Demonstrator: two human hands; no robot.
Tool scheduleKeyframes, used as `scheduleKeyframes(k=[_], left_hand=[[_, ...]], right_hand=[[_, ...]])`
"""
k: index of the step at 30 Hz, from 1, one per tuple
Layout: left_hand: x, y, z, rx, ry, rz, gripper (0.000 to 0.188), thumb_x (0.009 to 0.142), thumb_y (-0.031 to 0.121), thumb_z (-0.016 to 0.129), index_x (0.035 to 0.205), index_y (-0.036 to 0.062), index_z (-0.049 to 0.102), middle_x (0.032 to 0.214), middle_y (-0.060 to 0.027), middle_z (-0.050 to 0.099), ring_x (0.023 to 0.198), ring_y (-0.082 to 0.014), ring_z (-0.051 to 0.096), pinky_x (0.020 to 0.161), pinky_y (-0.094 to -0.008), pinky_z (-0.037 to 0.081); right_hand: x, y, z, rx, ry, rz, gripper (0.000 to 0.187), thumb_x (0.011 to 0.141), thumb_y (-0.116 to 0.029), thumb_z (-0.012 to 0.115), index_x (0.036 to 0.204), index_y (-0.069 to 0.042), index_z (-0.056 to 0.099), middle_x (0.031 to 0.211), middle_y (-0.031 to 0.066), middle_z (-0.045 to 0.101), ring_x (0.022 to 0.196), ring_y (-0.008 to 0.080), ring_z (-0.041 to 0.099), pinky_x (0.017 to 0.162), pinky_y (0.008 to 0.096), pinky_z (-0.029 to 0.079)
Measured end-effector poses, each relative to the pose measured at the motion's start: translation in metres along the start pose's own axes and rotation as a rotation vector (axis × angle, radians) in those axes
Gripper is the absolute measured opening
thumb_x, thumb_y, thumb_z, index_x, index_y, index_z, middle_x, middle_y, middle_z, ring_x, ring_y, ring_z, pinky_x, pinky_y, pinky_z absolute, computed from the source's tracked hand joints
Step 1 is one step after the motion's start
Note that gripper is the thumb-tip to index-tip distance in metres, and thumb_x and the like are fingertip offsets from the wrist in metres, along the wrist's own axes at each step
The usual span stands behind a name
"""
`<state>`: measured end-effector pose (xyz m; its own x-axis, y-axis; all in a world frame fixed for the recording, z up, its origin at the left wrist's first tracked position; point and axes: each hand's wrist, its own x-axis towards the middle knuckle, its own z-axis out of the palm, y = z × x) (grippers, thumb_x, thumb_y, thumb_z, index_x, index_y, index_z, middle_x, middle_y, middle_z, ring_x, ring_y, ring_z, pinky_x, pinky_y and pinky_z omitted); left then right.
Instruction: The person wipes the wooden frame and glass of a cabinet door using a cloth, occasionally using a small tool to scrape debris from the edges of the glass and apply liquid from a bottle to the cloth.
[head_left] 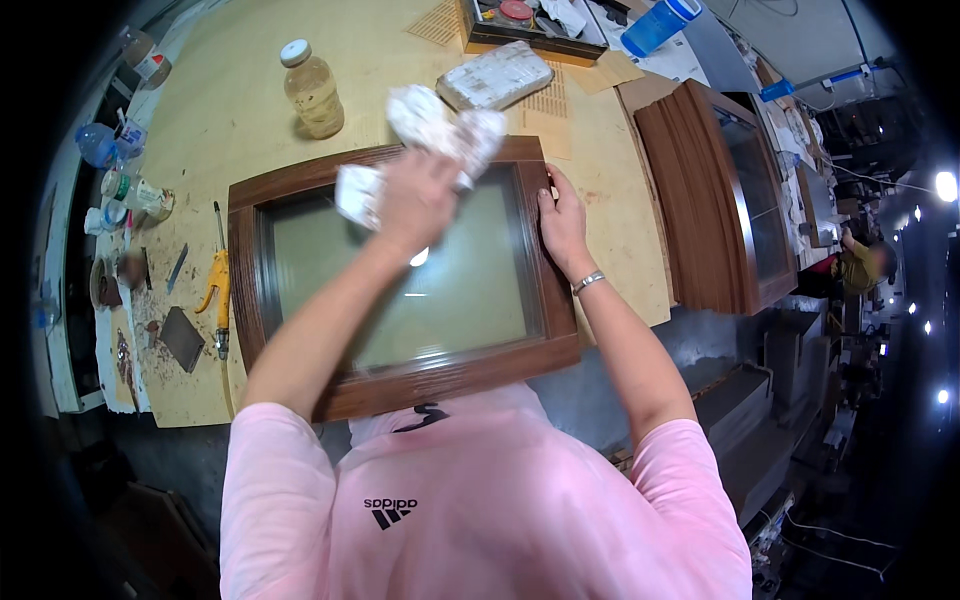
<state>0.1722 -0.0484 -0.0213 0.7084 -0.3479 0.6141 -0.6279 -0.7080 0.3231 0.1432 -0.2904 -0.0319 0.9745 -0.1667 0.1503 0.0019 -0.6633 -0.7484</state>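
A brown wood-framed glass door (440, 378) lies on the workbench in front of me, its near edge close to my body. My left hand (415, 200) is closed on a crumpled white cloth (410, 110) and presses it against the upper part of the glass and the far frame rail. Parts of the cloth stick out on both sides of the fingers. At the door's right side, my right hand (565, 222) grips the frame edge, thumb towards the top; some of its fingers are hidden.
Beyond the door stand a bottle of yellowish liquid (313, 92) and a pale wrapped block (495, 76). A yellow air blow gun (217, 290) lies to the left, near a dark square sheet (182, 338). At right, brown frames (700, 200) are stacked; a blue bottle (660, 25) sits behind.
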Motion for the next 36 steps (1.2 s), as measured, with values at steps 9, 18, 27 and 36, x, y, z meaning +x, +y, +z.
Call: scheduleKeyframes(k=[9, 18, 27, 36], left_hand=[[0.024, 0.060, 0.048, -0.186, 0.023, -0.155, 0.026, 0.077, 0.008, 0.065, 0.102, 0.0078, 0.072, 0.105, -0.0167, 0.067, 0.098, -0.0349, 0.063, 0.081, -0.0469, 0.050], [-0.079, 0.132, -0.024, -0.629, -0.433, -0.078, 0.022, 0.071, 0.006, 0.064, 0.092, 0.0079, 0.071, 0.098, -0.0061, 0.065, 0.096, -0.0284, 0.060, 0.082, -0.0416, 0.047], [-0.073, 0.114, -0.093, -0.667, -0.003, -0.246, 0.045, 0.076, 0.011, 0.075, 0.120, 0.0058, 0.065, 0.120, -0.0147, 0.062, 0.102, -0.0317, 0.061, 0.095, -0.0407, 0.047], [-0.163, -0.008, -0.191, -0.427, 0.394, -0.732, 0.017, 0.088, -0.004, 0.061, 0.103, 0.0002, 0.069, 0.107, -0.0102, 0.069, 0.098, -0.0203, 0.067, 0.084, -0.0276, 0.052]], right_hand=[[0.002, 0.003, 0.013, -0.012, 0.044, -0.054, 0.041, 0.094, -0.004, 0.046, 0.132, -0.002, 0.059, 0.120, 0.0244, 0.066, 0.109, 0.0379, 0.065, 0.095, 0.0414, 0.049], [0.004, 0.021, 0.007, -0.055, 0.057, -0.072, 0.039, 0.095, -0.004, 0.050, 0.133, -0.002, 0.058, 0.122, 0.0216, 0.067, 0.112, 0.0330, 0.065, 0.096, 0.0376, 0.049], [-0.013, -0.023, -0.005, 0.361, -0.072, -0.111, 0.044, 0.096, -0.021, 0.054, 0.136, -0.002, 0.057, 0.131, 0.0216, 0.061, 0.125, 0.0339, 0.055, 0.107, 0.0371, 0.041], [-0.149, -0.127, 0.033, -0.287, -0.361, -0.623, 0.057, 0.069, -0.034, 0.081, 0.118, -0.008, 0.066, 0.134, 0.0218, 0.049, 0.129, 0.0430, 0.043, 0.110, 0.0535, 0.033]])
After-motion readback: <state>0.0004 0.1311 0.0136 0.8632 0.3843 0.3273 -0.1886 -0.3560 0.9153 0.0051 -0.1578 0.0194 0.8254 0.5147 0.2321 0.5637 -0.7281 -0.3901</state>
